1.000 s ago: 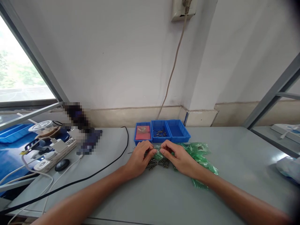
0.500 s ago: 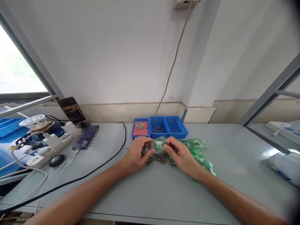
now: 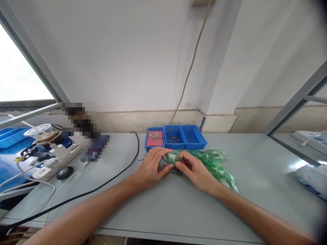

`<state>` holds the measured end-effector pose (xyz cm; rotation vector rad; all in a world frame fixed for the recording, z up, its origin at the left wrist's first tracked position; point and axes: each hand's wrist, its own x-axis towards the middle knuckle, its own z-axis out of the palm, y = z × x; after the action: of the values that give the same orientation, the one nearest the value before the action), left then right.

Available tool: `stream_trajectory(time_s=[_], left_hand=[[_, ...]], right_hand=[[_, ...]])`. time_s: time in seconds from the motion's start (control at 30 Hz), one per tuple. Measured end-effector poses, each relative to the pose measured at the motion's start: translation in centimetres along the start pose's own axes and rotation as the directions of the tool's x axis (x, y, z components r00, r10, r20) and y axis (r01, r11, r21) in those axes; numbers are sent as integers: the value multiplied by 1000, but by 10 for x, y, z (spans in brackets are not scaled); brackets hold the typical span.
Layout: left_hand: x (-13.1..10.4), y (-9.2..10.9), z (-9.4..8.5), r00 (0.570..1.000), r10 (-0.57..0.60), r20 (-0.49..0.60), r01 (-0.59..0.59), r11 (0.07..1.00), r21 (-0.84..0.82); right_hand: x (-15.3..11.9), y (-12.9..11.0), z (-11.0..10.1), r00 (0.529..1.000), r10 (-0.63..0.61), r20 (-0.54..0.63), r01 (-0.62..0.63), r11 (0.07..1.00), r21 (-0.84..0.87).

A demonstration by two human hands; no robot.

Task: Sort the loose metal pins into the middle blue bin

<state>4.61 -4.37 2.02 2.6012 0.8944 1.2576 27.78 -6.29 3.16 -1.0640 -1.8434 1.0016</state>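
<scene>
Between my two hands is a small clear greenish plastic bag (image 3: 173,156). My left hand (image 3: 151,167) is curved around its left side, thumb and fingers at the bag. The fingers of my right hand (image 3: 195,169) pinch its right side. Small metal parts (image 3: 178,171) lie on the table just below and behind the bag, partly hidden by my hands. Several green plastic bags (image 3: 217,166) are spread beside my right hand. What is inside the held bag is too small to make out.
Three blue bins stand behind my hands: one with a pink piece (image 3: 154,137), one with metal pins (image 3: 174,139), and a right one (image 3: 193,136). A black cable (image 3: 114,177) crosses the left side. A power strip (image 3: 53,163) and round black object (image 3: 64,173) lie farther left.
My left hand's fingers have come closer over the small bag, and my right hand's fingers have shifted slightly on it. The view has moved a little.
</scene>
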Motion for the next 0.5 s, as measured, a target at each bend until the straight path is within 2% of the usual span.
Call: stream_trajectory(time_s=[0.17, 0.33, 0.5], left_hand=[[2, 0, 3, 999, 26, -30, -27, 1000, -15], [3, 2, 1, 998, 55, -33, -57, 997, -52], [3, 0, 1, 994, 102, -50, -103, 994, -27]], right_hand=[[1, 0, 3, 999, 21, -26, -20, 1000, 20], [0, -10, 2, 994, 100, 38, -107, 968, 228], [-1, -14, 2, 984, 176, 11, -172, 944, 282]])
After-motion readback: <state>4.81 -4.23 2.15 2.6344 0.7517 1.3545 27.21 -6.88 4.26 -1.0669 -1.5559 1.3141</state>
